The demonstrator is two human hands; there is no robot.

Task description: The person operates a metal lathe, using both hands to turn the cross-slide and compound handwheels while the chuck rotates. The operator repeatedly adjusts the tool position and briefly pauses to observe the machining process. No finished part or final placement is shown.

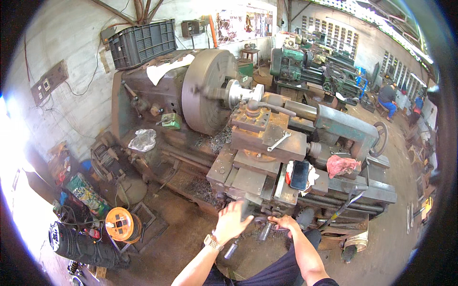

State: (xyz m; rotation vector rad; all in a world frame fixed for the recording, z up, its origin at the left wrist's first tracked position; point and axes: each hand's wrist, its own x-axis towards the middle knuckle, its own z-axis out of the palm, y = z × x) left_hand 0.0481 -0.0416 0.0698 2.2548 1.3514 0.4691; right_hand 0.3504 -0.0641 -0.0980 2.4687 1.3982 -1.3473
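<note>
In front of me stands a big, worn metal lathe with a large round chuck (206, 90). A shiny turned metal workpiece (240, 94) sits at the chuck, in line with the tailstock (341, 125). My left hand (232, 220), a watch on its wrist, is over the front of the carriage (253, 178), its fingers stretched and thumb apart, beside a blurred grey handle. My right hand (285, 223) is closed at a small crank (270, 219) on the carriage front; its fingers partly hide the grip. Metal handles (265, 232) hang just below.
On the carriage lie a spanner (279, 141) and a phone (299, 175) on a cloth. A pink rag (342, 165) rests further right. An orange cable spool (120, 224) and a black roll (86, 245) stand at left. A green lathe (291, 64) and a seated person (387, 101) are farther back.
</note>
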